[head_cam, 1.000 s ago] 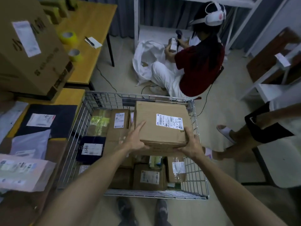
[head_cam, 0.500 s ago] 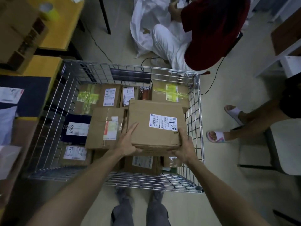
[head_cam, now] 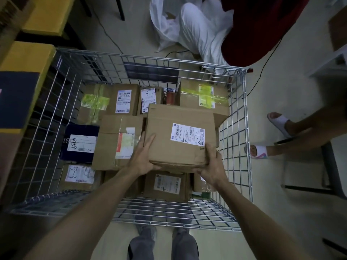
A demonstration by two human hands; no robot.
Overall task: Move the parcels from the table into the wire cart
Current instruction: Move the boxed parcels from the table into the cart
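Observation:
A brown cardboard parcel (head_cam: pixel 167 132) with a white shipping label sits between my two hands inside the wire cart (head_cam: pixel 242 128). My left hand (head_cam: pixel 143 156) grips its near left corner, fingers up the left side. My right hand (head_cam: pixel 212 166) grips the near right corner, thumb on top. The parcel hangs low over several other boxes in the cart, among them a taped box (head_cam: pixel 114 141) to its left and a dark blue parcel (head_cam: pixel 80 139). Whether it rests on the boxes below is hidden.
The yellow table (head_cam: pixel 24 53) with a dark mailer (head_cam: pixel 16 98) lies at the left, touching the cart. A seated person in red and white (head_cam: pixel 244 30) is just beyond the cart. Another person's sandalled feet (head_cam: pixel 259 151) stand at the right. My own feet (head_cam: pixel 163 243) are below the cart.
My hands have lowered the parcel deeper into the cart, and my head has tilted further down, so the table and the seated person have slid out towards the frame's edges.

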